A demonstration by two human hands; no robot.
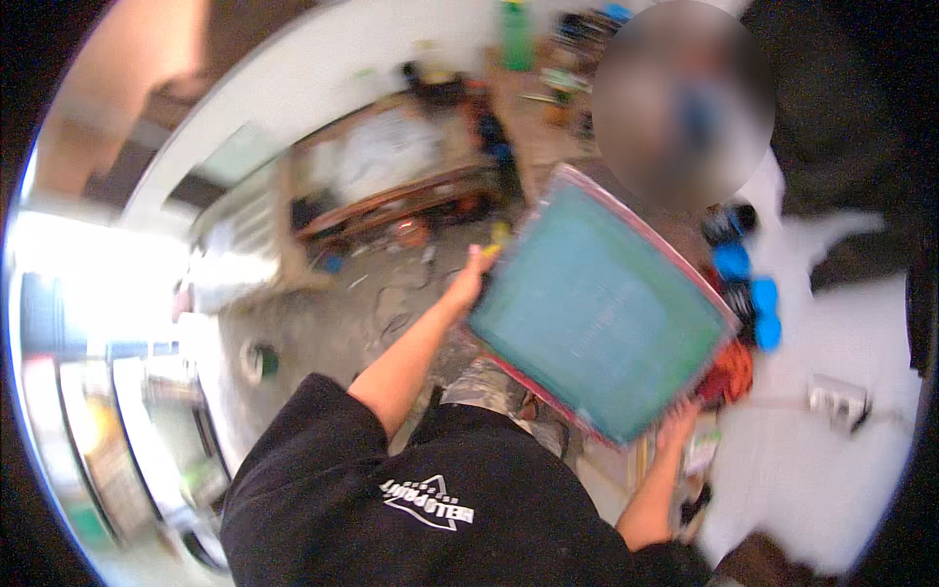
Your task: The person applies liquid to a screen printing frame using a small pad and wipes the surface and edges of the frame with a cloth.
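A flat screen printing frame [597, 313], with a teal-green panel and a thin reddish border, is held up tilted in front of my body. Faint marks show in the middle of the panel. My left hand [471, 279] grips its left edge, the fingers partly hidden behind it. Something small and yellow [498, 238] shows by those fingertips, too blurred to name. Down at the lower right corner, my right hand [677, 426] is closed on the border, its fingertips mostly out of sight.
A cluttered wooden bench [391, 201] stands along the white wall, with a pale sheet [386, 152] on top. Blue-and-black containers [753, 298] and a reddish-orange bundle [729, 372] lie right of the frame. A white socket box [838, 399] is farther right. A blurred-out oval covers the upper right.
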